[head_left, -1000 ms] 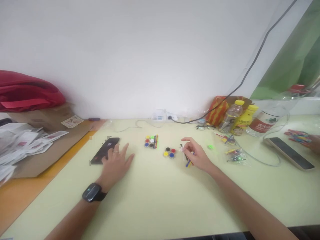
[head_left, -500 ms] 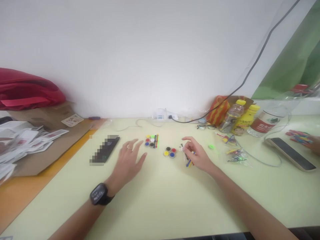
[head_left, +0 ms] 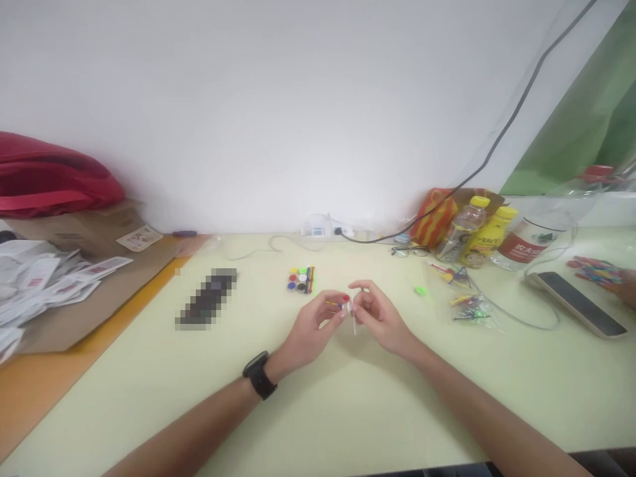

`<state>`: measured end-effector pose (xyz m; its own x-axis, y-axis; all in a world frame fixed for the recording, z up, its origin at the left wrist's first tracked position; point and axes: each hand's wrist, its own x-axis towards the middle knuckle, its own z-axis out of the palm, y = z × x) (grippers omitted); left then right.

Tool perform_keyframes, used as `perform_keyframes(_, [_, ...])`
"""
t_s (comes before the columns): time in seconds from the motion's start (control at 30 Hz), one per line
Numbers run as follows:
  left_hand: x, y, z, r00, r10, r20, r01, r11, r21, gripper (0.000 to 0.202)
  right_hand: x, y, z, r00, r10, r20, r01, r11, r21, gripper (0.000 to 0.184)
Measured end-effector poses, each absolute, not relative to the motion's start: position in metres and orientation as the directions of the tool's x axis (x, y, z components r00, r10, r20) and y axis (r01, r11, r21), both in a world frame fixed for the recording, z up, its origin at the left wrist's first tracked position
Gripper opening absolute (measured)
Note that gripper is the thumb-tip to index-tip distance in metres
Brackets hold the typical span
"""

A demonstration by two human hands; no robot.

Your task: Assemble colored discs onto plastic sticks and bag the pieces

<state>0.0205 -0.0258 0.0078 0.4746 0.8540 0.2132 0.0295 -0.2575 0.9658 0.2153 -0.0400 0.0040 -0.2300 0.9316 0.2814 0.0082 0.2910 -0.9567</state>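
My left hand point(head_left: 311, 330) is closed, its thumb and fingertips meeting at a small white piece point(head_left: 348, 307). Close beside it, my right hand point(head_left: 387, 324) pinches a thin white stick point(head_left: 354, 326) that points down from its fingertips. Whether the white piece and the stick are joined is too small to tell. A red disc point(head_left: 346, 298) shows by the left fingertips, with bits of yellow and blue between the fingers; the rest there is hidden. Beyond the left hand, several coloured discs point(head_left: 298, 279) lie beside a row of coloured sticks point(head_left: 311, 279).
Plastic bags point(head_left: 470, 308) of coloured parts and a green piece point(head_left: 420, 291) lie right. Behind stand bottles point(head_left: 489, 235); glasses point(head_left: 410, 252) and a phone point(head_left: 581, 303) lie nearby. A blurred dark object point(head_left: 206, 299) is left. Another person's hand point(head_left: 627, 285) is far right.
My left hand has moved right and closed, from lying spread to meeting the right hand. My right hand has shifted slightly left, and the group of discs is now mostly covered.
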Motion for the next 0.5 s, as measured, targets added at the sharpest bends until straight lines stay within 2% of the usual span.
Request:
perform_keyframes(0.1, [0.0203, -0.0227, 0.0032, 0.447, 0.873, 0.196, -0.048, -0.195, 0.980, 0.027, 0.2126, -0.0400, 0.0029, -0.242, 0.938, 0.248, -0.007, 0.254, -0.967, 0.034])
perform_keyframes(0.27, [0.0180, -0.0232, 0.0006, 0.484, 0.860, 0.162, -0.079, -0.142, 0.987, 0.031, 0.2099, -0.0408, -0.0001, -0.272, 0.931, 0.243, -0.024, 0.246, -0.969, 0.038])
perform_keyframes(0.37, [0.0165, -0.0224, -0.0001, 0.472, 0.863, 0.181, -0.078, -0.164, 0.983, 0.025, 0.2106, -0.0416, -0.0013, -0.286, 0.926, 0.246, 0.037, 0.267, -0.963, 0.041])
perform_keyframes(0.5, [0.0117, -0.0186, -0.0033, 0.448, 0.874, 0.186, -0.104, -0.156, 0.982, 0.029, 0.2135, -0.0420, -0.0027, -0.275, 0.915, 0.297, 0.160, 0.348, -0.924, 0.047])
